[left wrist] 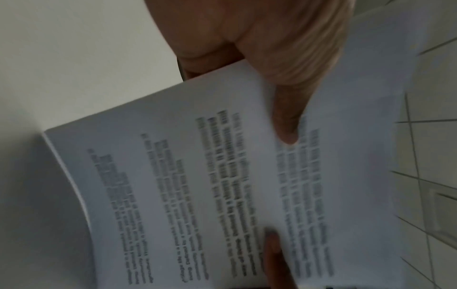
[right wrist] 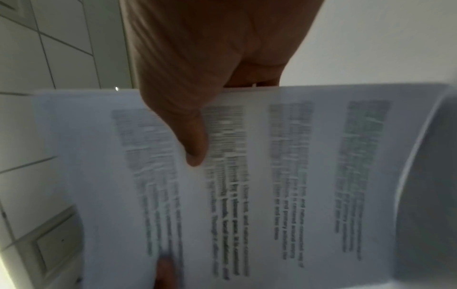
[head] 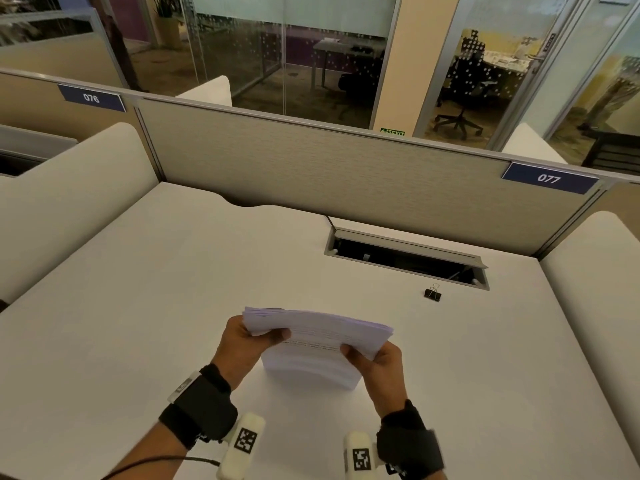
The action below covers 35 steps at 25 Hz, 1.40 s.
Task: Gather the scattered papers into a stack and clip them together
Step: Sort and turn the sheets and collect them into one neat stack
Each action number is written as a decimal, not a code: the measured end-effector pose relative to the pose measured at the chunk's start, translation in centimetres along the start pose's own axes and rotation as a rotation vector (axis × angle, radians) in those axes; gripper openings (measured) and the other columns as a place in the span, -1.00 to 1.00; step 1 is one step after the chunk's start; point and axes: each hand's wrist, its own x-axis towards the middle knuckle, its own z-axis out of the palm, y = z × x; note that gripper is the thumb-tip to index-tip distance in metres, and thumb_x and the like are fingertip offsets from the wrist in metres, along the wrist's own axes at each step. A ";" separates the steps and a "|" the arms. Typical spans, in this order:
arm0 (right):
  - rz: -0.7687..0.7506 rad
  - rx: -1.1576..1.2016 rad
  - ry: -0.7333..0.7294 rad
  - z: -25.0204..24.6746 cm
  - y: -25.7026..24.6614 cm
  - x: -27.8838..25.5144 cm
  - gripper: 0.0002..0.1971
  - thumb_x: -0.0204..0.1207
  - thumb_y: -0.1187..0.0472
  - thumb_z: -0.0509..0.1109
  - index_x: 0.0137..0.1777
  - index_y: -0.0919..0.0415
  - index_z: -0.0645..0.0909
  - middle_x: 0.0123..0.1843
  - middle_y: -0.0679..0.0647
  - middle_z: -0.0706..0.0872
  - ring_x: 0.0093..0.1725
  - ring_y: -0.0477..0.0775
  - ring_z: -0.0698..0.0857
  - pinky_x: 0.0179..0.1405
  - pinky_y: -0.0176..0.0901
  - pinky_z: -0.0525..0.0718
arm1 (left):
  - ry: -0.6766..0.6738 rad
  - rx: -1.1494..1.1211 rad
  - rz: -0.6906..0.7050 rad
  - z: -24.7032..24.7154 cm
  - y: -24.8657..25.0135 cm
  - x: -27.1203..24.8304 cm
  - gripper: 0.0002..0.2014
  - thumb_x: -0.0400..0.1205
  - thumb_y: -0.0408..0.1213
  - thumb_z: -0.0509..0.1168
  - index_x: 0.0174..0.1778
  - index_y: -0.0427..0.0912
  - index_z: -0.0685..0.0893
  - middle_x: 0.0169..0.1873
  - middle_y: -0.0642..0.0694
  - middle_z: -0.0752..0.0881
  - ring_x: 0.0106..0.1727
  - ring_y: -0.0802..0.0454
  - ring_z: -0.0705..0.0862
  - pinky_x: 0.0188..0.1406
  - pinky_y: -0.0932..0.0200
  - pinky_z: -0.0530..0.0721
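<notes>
A stack of printed white papers stands on its lower edge on the white desk, held upright and slightly bowed. My left hand grips its left side, thumb across the front sheet. My right hand grips the right side the same way. In the left wrist view the thumb presses on the blurred text of the papers. The right wrist view shows the right thumb on the papers. A black binder clip lies on the desk, beyond and to the right of the stack.
An open cable hatch is sunk into the desk behind the clip. A grey partition closes the back, and cream side panels flank the desk on both sides.
</notes>
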 end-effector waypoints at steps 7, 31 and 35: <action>0.012 0.017 -0.018 -0.1 0.2 -0.1 -0.68 0.39 0.23 0.47 0.15 0.20 0.74 0.03 0.16 0.85 0.07 0.18 0.81 0.02 0.03 0.80 | -0.010 0.042 -0.017 0.3 0.0 -0.3 -0.76 0.27 -0.13 0.63 -0.20 0.24 0.85 -0.19 0.06 0.87 -0.12 0.08 0.82 -0.19 0.27 0.76; 0.358 0.291 -0.039 -1.0 2.9 -1.6 -0.59 0.40 0.18 0.55 0.23 0.29 0.67 0.15 0.21 0.82 0.15 0.21 0.79 0.14 0.06 0.76 | 0.320 -0.397 -0.381 -0.6 -2.7 0.0 -0.72 0.58 -0.35 0.34 0.19 -0.01 0.70 0.19 -0.13 0.75 0.25 -0.20 0.68 0.19 -0.31 0.66; 0.332 0.252 0.075 1.2 2.9 -1.6 -0.80 0.59 0.40 0.30 0.15 0.30 0.67 0.08 0.21 0.84 0.10 0.26 0.79 0.07 0.14 0.78 | 0.265 -0.457 -0.356 -0.1 -2.3 -0.3 -0.52 0.52 -0.40 0.36 0.39 -0.11 0.58 0.23 -0.20 0.74 0.25 -0.22 0.70 -0.03 -0.12 0.80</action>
